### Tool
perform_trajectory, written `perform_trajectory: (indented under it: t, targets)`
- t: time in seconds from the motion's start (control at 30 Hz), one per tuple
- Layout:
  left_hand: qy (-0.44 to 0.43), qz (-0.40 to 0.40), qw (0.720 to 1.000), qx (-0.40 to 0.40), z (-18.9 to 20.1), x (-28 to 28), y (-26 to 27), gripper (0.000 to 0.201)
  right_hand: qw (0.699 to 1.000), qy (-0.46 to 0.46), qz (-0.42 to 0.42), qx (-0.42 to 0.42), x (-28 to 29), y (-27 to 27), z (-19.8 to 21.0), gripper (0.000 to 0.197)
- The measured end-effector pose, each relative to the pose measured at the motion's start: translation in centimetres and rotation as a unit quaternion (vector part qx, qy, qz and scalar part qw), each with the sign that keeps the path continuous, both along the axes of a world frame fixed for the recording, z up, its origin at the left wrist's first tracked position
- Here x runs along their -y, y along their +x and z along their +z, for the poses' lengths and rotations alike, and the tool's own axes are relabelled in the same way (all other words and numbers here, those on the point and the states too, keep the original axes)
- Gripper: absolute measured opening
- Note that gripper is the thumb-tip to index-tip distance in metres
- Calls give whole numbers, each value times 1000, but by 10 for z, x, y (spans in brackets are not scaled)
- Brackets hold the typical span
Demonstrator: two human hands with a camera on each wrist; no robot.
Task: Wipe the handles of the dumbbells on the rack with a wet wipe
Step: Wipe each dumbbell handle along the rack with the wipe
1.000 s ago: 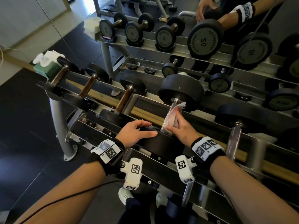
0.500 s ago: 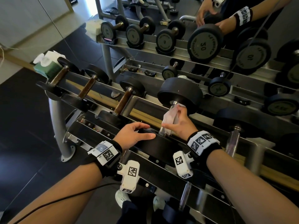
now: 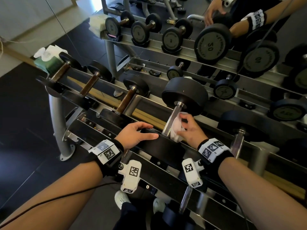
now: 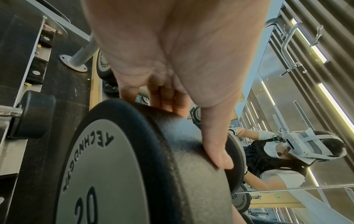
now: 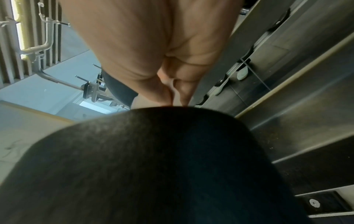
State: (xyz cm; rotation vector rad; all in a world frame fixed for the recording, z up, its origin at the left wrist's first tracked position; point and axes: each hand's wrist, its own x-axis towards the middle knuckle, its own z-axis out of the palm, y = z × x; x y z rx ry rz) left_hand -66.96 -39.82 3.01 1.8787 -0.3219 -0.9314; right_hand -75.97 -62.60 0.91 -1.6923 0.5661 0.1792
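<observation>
The right hand [image 3: 189, 130] pinches the crumpled white wet wipe [image 3: 177, 128] between thumb and curled fingers, pressed against the right side of the chrome handle [image 3: 172, 117] of the big dumbbell [image 3: 184, 95] on the rack [image 3: 146, 103]; the wipe sits low on the handle, near the near weight head, and the upper stretch of chrome shows bare; in the right wrist view the fingers [image 5: 178, 86] dip behind that dark weight head and their grip is hidden there. The left hand [image 3: 135, 136] lies flat across the near weight head [image 3: 164, 146] of the same dumbbell, fingers straight and close together, thumb stretched along the rim; the left wrist view shows the thumb [image 4: 216, 142] resting on the black rubber edge above a grey face stamped with 20. To the left on the same tier stand three smaller dumbbells with brown handles [image 3: 125, 102]; at the far left end of the rack sits a green wipe packet [image 3: 48, 61] with a white sheet poking out; beyond, a mirror [image 3: 216, 22] shows the rack and the hands in reflection.
</observation>
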Motion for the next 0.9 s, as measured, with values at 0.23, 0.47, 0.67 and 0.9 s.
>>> perform_trajectory:
  t: [0.23,0.47,0.67,0.9]
  targets:
    - [-3,2,1000,0,-1,0,0,57,997,53,-30,-43,-10,9,12,74]
    - [18,9,1000,8,-2,0,0,52,998,-1,-42,-54,-6,28,8,71]
    - [17,9,1000,11,1,1,-2,61,998,-51,-15,-24,-8,9,5,44]
    - [21,12,1000,12,3,2,-5,68,998,-50,-33,-2,-3,12,11,48]
